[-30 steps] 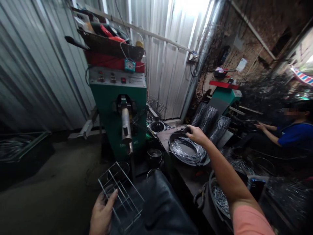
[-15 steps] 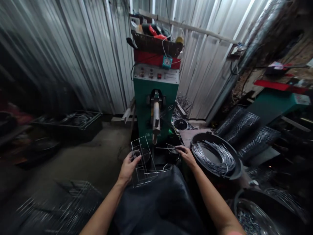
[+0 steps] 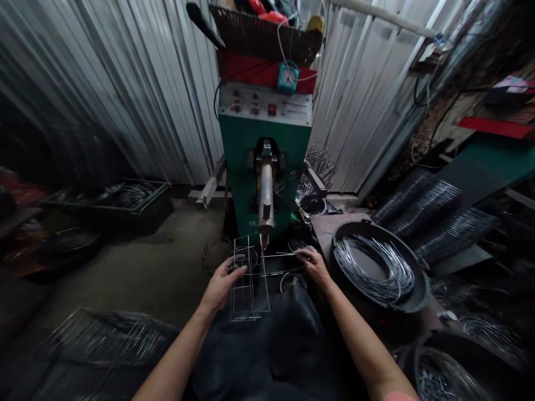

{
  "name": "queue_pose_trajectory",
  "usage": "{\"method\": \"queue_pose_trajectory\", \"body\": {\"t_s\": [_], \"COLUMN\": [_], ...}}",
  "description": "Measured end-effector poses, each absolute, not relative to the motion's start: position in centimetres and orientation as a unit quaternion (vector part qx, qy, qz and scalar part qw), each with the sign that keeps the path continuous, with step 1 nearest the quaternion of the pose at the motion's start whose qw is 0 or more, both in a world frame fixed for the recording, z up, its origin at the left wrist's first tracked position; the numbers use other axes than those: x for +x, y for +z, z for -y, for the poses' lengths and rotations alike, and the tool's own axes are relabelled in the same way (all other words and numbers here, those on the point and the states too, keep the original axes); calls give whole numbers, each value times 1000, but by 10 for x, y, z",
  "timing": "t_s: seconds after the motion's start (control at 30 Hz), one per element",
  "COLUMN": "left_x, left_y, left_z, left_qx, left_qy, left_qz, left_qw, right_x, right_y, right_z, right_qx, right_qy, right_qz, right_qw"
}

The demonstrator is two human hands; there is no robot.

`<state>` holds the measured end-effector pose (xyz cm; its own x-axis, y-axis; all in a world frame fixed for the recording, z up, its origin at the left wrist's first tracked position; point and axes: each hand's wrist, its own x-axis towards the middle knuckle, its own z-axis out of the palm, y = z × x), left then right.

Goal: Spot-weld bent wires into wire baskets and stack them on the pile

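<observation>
Both hands work just near of the green machine (image 3: 246,150). Fingers (image 3: 232,267) of my left hand (image 3: 220,283) are curled closed over the left edge of the wire grid (image 3: 249,289) and grip it. The grid's near edge meets the dark apron (image 3: 271,351); its far edge sits just below the machine's metal arm (image 3: 266,197).

Fingers (image 3: 304,255) of my right hand (image 3: 316,267) are pinched shut on the right end of a thin wire rod (image 3: 280,255). The rod lies crosswise, over the far section of the grid.

To the right, on the counter (image 3: 326,225), a round black tray (image 3: 412,303) holds loose wire rings (image 3: 376,267). Stacked rings (image 3: 430,209) lie beyond it, far right. A blurred wire rack (image 3: 108,337) sits near left, and a black crate (image 3: 146,209) stands on the floor (image 3: 137,273), far left.
</observation>
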<state>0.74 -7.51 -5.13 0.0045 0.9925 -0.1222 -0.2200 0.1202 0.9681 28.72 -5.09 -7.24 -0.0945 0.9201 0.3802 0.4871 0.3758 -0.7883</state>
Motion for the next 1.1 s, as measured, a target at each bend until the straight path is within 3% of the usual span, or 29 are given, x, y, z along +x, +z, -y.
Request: {"method": "queue_pose_trajectory", "body": {"t_s": [1.1], "left_x": [12], "left_y": [-51], "left_z": [49], "left_qx": [364], "left_qy": [503], "left_qz": [-445], "left_qw": [646], "right_x": [295], "right_y": [-74], "right_z": [23], "right_qx": [-498], "right_qy": [284], "right_qz": [677], "right_qw": [462]}}
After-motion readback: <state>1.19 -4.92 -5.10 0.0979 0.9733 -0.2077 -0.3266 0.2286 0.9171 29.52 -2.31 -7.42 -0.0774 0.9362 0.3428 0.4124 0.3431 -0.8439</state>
